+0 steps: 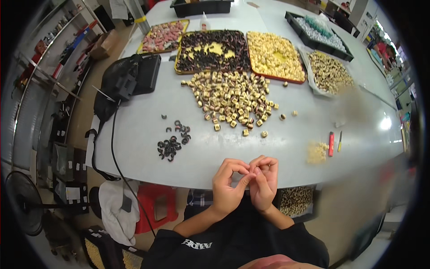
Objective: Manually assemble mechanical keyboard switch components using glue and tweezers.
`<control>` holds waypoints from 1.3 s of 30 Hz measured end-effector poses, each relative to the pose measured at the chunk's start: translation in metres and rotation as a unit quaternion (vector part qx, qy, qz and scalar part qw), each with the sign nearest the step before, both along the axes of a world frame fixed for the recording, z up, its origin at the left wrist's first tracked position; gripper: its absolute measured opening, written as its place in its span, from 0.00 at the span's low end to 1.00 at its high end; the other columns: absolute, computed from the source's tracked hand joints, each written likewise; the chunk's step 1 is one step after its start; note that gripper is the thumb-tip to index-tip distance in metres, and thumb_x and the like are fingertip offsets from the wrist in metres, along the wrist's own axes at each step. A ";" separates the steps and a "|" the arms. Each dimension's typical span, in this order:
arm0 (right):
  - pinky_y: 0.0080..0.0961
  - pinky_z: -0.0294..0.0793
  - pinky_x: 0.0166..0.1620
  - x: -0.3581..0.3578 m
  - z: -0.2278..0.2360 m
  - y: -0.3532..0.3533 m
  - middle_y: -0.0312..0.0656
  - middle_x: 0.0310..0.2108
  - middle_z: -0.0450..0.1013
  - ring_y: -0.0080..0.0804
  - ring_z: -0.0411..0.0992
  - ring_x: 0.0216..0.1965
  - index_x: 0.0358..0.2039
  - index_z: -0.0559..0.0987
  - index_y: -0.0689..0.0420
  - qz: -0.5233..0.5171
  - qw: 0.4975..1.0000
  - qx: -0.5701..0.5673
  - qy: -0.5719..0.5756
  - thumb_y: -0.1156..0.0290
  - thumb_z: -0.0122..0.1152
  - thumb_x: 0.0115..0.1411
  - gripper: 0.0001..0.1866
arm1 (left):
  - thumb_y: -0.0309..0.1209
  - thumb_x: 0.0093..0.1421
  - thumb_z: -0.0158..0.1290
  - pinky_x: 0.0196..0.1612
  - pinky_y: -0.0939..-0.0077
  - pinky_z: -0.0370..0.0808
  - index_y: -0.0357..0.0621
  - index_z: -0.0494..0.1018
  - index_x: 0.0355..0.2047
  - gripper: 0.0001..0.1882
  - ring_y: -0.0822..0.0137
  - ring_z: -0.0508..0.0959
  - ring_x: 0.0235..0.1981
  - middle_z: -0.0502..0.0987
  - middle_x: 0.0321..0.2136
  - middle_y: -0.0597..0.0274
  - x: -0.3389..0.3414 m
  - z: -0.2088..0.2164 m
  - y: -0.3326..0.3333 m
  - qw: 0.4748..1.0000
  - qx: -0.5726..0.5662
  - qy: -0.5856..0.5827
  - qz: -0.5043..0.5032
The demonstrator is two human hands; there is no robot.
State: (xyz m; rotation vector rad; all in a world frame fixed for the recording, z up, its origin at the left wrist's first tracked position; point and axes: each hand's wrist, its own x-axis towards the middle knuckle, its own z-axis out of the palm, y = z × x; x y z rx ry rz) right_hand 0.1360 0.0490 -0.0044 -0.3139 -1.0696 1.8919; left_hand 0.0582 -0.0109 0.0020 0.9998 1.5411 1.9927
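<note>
Bench (286,148) edge: two-hand pinch.
We cannot tell whether our left hand (229,186) and right hand (264,184) grasp anything; a slack pinch could drop it off.

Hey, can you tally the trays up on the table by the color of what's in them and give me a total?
Pink: 1 tray
Mostly dark: 1 yellow-bottomed tray
Pale yellow: 1 red-edged tray
Mixed dark and yellowish: 1 white-edged tray
Pale blue-white, plus something green: 1 black tray
Contents unclear: 1 far black tray
Total: 6
</note>
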 end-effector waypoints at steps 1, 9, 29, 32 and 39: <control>0.19 0.60 0.41 -0.001 -0.001 0.000 0.41 0.33 0.60 0.23 0.59 0.34 0.42 0.58 0.59 -0.006 1.000 -0.004 -0.007 0.81 0.42 0.61 0.10 | 0.19 0.51 0.58 0.42 0.79 0.69 0.37 0.69 0.29 0.08 0.69 0.72 0.37 0.70 0.35 0.57 -0.001 -0.002 -0.001 1.000 0.001 -0.007 -0.017; 0.19 0.61 0.42 -0.003 -0.005 0.002 0.41 0.34 0.60 0.23 0.60 0.35 0.42 0.59 0.59 0.001 1.000 0.011 0.003 0.81 0.42 0.61 0.09 | 0.19 0.55 0.55 0.46 0.80 0.66 0.37 0.66 0.31 0.08 0.71 0.68 0.39 0.66 0.37 0.59 -0.006 -0.004 0.003 0.995 0.023 -0.048 -0.084; 0.20 0.61 0.44 0.001 -0.012 0.000 0.41 0.35 0.61 0.23 0.60 0.36 0.41 0.59 0.60 -0.008 1.000 0.016 0.007 0.80 0.42 0.61 0.08 | 0.15 0.54 0.53 0.43 0.80 0.66 0.39 0.64 0.29 0.09 0.71 0.67 0.37 0.63 0.35 0.60 -0.008 -0.006 0.007 0.992 0.040 -0.036 -0.113; 0.20 0.61 0.44 0.001 -0.012 -0.001 0.41 0.34 0.61 0.23 0.60 0.36 0.41 0.59 0.60 -0.008 1.000 0.023 0.004 0.80 0.42 0.61 0.08 | 0.15 0.54 0.53 0.43 0.80 0.66 0.39 0.64 0.29 0.09 0.71 0.67 0.36 0.63 0.35 0.60 -0.008 -0.006 0.005 0.991 0.033 -0.038 -0.120; 0.19 0.61 0.43 0.003 -0.015 -0.003 0.41 0.35 0.61 0.23 0.60 0.36 0.41 0.59 0.60 -0.021 0.999 0.026 -0.016 0.80 0.42 0.61 0.09 | 0.15 0.55 0.51 0.43 0.81 0.65 0.40 0.63 0.28 0.09 0.70 0.66 0.36 0.62 0.34 0.59 -0.005 -0.002 0.004 0.990 0.024 -0.055 -0.129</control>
